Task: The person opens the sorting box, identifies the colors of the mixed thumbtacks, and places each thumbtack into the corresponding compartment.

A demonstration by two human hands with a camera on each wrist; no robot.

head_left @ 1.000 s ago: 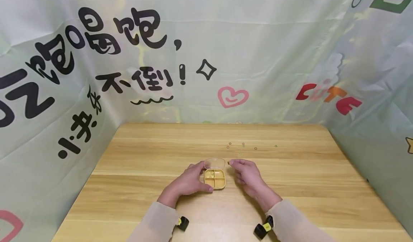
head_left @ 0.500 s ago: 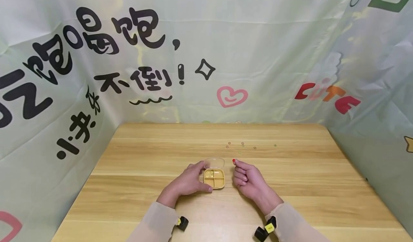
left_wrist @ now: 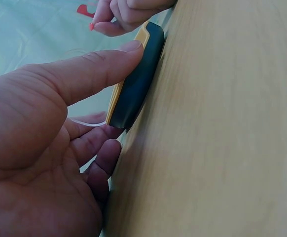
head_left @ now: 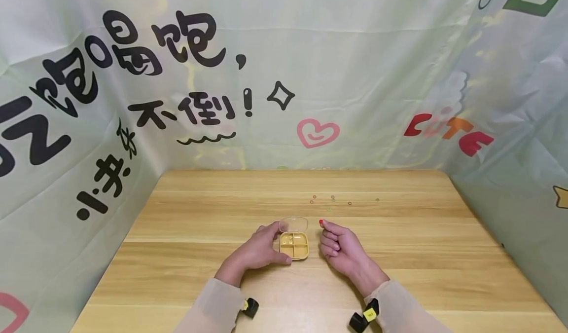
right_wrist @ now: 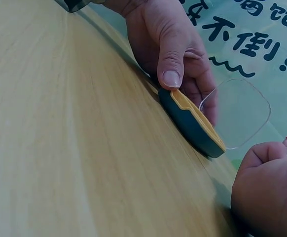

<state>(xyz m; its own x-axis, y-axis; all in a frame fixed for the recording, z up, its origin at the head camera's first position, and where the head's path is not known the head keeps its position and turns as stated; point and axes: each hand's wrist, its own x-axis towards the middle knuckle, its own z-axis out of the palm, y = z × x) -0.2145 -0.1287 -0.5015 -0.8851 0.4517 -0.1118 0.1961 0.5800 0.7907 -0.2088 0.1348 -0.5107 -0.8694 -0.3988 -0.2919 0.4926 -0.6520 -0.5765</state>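
Observation:
A pill box (head_left: 294, 253) with a yellow divided inside and a dark teal outer shell sits on the table. Its clear lid (head_left: 293, 224) is raised at the back. My left hand (head_left: 263, 250) grips its left side, thumb (left_wrist: 101, 66) at the front edge and fingers behind. Small pale spots show in its back left compartment. To the right of the box, my right hand (head_left: 339, 246) pinches a small red piece (head_left: 321, 222) between thumb and forefinger, the other fingers curled in. That piece appears as a small disc in the right wrist view; I cannot tell its kind.
Several tiny coloured rings (head_left: 333, 197) lie scattered farther back on the wooden table (head_left: 199, 200). A printed cloth (head_left: 377, 66) hangs around the back and sides. Black camera mounts (head_left: 365, 315) sit at both wrists.
My right hand has moved slightly right, away from the box, and turned so the piece at its fingertips shows red. My left hand keeps its grip on the box.

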